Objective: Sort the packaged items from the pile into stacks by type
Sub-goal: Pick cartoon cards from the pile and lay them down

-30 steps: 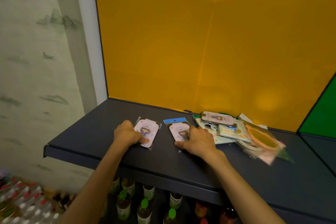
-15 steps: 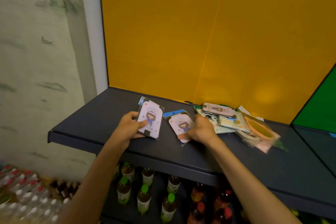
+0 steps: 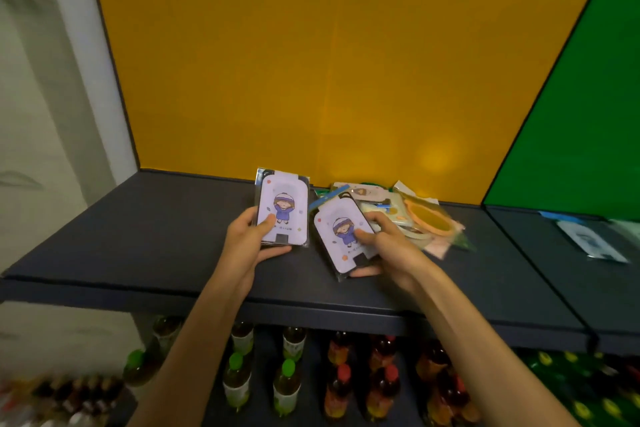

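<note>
While the left hand point(image 3: 250, 239) grips one cartoon-girl card pack point(image 3: 284, 211) upright, thumb across its face and fingers beneath, the right hand point(image 3: 382, 246) clutches a matching pack point(image 3: 341, 236), tilted, thumb pressed on the print. Both packs are lifted clear of the dark shelf point(image 3: 138, 239). Just beyond the right hand, the pile of packaged items point(image 3: 408, 215) lies against the yellow back panel point(image 3: 311, 62), an orange-rimmed pouch point(image 3: 431, 218) on top. Drink bottles point(image 3: 287, 388) stand below the shelf.
</note>
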Action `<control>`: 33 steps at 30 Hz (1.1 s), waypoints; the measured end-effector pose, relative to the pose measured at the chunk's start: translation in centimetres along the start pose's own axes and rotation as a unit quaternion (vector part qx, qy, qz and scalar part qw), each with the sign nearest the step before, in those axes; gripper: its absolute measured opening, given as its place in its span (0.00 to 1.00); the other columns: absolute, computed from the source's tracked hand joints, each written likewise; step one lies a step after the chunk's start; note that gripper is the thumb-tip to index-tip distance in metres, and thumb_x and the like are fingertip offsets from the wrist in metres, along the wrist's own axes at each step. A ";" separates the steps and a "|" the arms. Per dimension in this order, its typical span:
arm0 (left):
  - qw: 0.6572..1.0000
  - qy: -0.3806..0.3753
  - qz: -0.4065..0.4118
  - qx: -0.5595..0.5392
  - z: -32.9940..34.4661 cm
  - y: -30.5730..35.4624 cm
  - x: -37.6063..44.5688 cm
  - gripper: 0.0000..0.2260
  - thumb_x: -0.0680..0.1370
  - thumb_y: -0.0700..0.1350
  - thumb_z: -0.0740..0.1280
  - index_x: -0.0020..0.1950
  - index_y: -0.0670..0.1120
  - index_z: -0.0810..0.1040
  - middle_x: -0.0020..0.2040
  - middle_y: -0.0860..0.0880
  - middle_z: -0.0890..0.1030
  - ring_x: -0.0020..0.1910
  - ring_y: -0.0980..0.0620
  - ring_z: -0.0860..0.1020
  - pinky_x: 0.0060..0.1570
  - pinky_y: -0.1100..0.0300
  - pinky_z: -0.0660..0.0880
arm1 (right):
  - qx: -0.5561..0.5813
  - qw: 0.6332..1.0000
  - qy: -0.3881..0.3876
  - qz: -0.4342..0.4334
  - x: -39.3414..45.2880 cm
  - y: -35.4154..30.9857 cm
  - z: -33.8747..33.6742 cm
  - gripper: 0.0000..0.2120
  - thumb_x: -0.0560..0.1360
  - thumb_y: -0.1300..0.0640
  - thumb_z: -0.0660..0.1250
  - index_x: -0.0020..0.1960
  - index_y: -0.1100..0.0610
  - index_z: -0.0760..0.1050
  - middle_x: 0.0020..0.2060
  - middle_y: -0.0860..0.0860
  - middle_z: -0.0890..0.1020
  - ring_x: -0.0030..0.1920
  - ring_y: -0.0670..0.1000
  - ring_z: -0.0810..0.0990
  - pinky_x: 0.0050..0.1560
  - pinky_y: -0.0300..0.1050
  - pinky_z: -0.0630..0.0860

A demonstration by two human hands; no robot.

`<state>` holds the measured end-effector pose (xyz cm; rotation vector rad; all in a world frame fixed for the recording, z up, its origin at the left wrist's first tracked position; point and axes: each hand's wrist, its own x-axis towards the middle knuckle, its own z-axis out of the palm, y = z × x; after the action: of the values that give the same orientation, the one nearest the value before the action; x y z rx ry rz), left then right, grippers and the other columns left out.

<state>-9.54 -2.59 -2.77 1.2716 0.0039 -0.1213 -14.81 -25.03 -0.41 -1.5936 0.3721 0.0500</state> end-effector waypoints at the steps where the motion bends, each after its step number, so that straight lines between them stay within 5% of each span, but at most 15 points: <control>1: 1.000 -0.008 0.004 -0.003 1.4 -0.3 -0.2 0.10 0.81 0.40 0.65 0.62 0.46 0.76 0.57 0.44 0.83 0.52 0.45 0.83 0.43 0.49 0.83 | 0.017 1.000 0.007 -0.008 -0.6 -0.1 -1.4 0.09 0.81 0.61 0.63 0.60 0.52 0.71 0.51 0.56 0.85 0.46 0.57 0.87 0.36 0.60 0.84; 14: 0.991 -0.132 -0.018 -0.011 24.3 -7.1 -7.4 0.11 0.82 0.43 0.64 0.63 0.49 0.77 0.54 0.46 0.85 0.48 0.49 0.85 0.38 0.56 0.82 | 0.191 0.978 0.070 -0.039 -10.3 4.9 -25.3 0.19 0.75 0.74 0.61 0.65 0.62 0.70 0.57 0.61 0.82 0.52 0.63 0.84 0.37 0.53 0.83; 20: 0.991 -0.135 -0.018 0.002 35.1 -10.6 -12.2 0.09 0.81 0.43 0.65 0.61 0.50 0.77 0.54 0.46 0.85 0.46 0.49 0.84 0.32 0.60 0.80 | 0.205 0.972 0.091 -0.075 -14.5 7.7 -37.1 0.14 0.78 0.71 0.63 0.62 0.65 0.72 0.54 0.60 0.85 0.52 0.60 0.85 0.42 0.50 0.83; 25: 0.992 -0.127 -0.011 0.009 42.4 -12.2 -15.1 0.10 0.82 0.44 0.63 0.62 0.42 0.75 0.42 0.42 0.86 0.29 0.48 0.83 0.27 0.63 0.77 | 0.167 0.968 0.159 -0.101 -16.6 9.5 -44.9 0.11 0.79 0.69 0.64 0.60 0.60 0.76 0.55 0.58 0.84 0.50 0.57 0.86 0.43 0.47 0.83; 33: 0.995 -0.096 -0.005 0.024 47.2 -13.1 -15.3 0.09 0.82 0.39 0.60 0.59 0.43 0.76 0.42 0.45 0.86 0.34 0.45 0.85 0.28 0.61 0.78 | 0.141 0.955 0.247 -0.083 -14.9 10.2 -51.2 0.09 0.77 0.66 0.66 0.57 0.59 0.77 0.48 0.56 0.86 0.46 0.55 0.86 0.35 0.42 0.81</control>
<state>-29.01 -50.03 -0.26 1.3043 -0.1590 -0.2532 -41.56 -72.16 -3.09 -1.3338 0.6016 -0.5181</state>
